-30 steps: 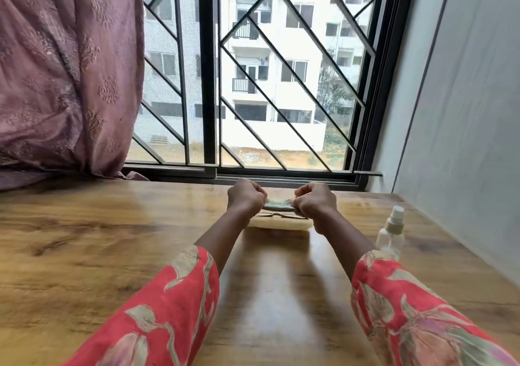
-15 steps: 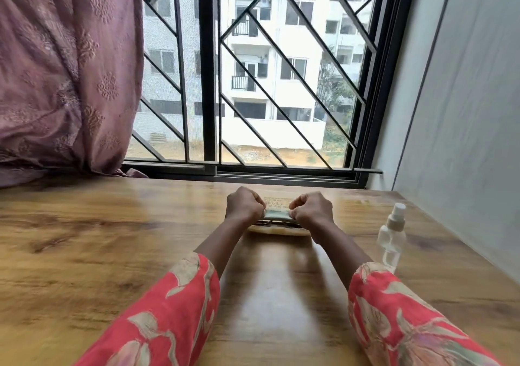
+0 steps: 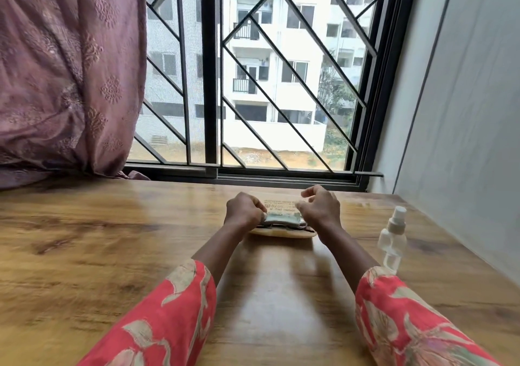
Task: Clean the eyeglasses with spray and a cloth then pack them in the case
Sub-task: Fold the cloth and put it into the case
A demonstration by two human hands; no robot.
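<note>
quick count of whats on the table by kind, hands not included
spray bottle: 1
open case: 1
folded cloth: 1
eyeglasses, dark frame lying in the case under the cloth: 1
total: 4

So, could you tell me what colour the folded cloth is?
Pale blue-green cloth, seen in the head view.

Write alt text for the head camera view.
Both hands, left and right, press a folded cloth onto eyeglasses in an open case on a wooden table. A spray bottle stands to the right, before a barred window.
</note>
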